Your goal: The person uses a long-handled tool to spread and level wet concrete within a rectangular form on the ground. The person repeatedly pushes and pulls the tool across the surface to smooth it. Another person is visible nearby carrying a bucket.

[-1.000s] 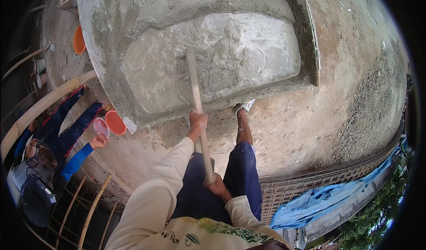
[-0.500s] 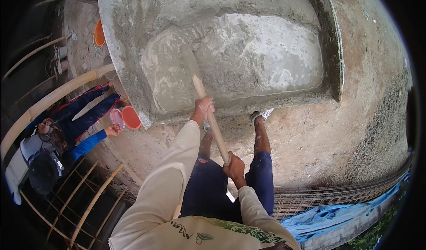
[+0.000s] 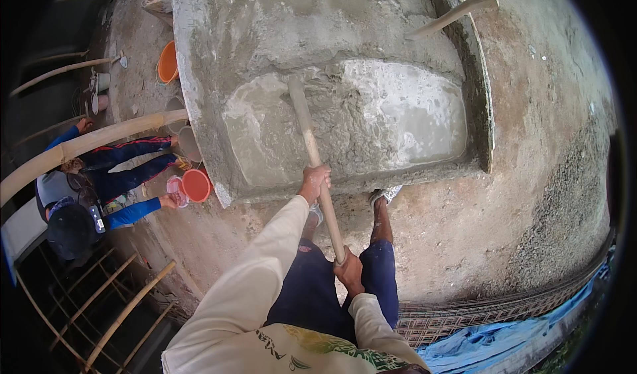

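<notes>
A long wooden handle slants through both my hands. Its far end sinks into grey wet mortar, which hides the tool's head. My left hand is wrapped round the handle just over the near rim of a large mixing trough. Closer to my body, my right hand grips the same handle by its near end. Pale, watery mix pools in the right half of the trough, while thicker lumpy mortar lies around the tool.
A second wooden handle leans over the trough's right wall. At left a person sits near an orange-red bucket, with a bamboo pole running across. Another orange bucket stands farther back. Gravel and steel mesh lie at right.
The view has shifted, so the trough sits lower and more of the second handle shows. My hands keep their grip. The mortar where the tool enters looks more churned.
</notes>
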`<state>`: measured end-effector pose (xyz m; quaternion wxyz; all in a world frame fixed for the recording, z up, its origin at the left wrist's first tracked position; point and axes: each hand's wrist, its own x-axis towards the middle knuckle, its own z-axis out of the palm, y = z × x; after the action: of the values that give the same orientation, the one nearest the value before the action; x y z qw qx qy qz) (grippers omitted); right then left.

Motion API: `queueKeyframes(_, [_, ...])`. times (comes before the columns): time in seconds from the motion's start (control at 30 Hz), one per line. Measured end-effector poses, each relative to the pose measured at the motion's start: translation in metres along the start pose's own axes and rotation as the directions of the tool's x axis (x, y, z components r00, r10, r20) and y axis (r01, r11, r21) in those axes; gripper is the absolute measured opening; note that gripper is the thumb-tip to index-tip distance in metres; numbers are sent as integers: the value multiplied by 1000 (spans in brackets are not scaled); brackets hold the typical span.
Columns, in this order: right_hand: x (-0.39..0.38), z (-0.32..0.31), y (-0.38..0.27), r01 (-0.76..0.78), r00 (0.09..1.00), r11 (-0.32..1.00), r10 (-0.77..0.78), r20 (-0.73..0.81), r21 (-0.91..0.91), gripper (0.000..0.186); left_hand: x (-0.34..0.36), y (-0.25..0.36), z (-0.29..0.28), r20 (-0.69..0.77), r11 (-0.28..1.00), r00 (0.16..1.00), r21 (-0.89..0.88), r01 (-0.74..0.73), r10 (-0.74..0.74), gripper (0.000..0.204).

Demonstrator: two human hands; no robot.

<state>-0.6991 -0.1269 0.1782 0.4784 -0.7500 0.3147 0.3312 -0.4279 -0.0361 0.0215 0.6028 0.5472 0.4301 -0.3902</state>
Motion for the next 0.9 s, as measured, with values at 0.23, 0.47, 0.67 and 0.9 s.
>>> queueKeyframes(0.23, [68, -46, -22, 48, 996, 963, -66, -60, -266, 27, 42, 45, 21, -69, 997, 996, -35, -67, 64, 10])
queueKeyframes(0.47, [24, -52, -99, -282, 939, 779, 105, 327, 560, 28, 69, 23, 59, -257, 836, 959, 548, 38, 124, 14])
queueKeyframes(0.67, [2, -85, -88, 47, 999, 959, -48, 5, -281, 21, 42, 1, 28, 85, 982, 980, -48, 183, -178, 14])
queueKeyframes(0.9, [-3, -65, -67, -51, 999, 972, 45, -29, -228, 29, 22, -6, 39, -107, 965, 992, 247, 85, -60, 22])
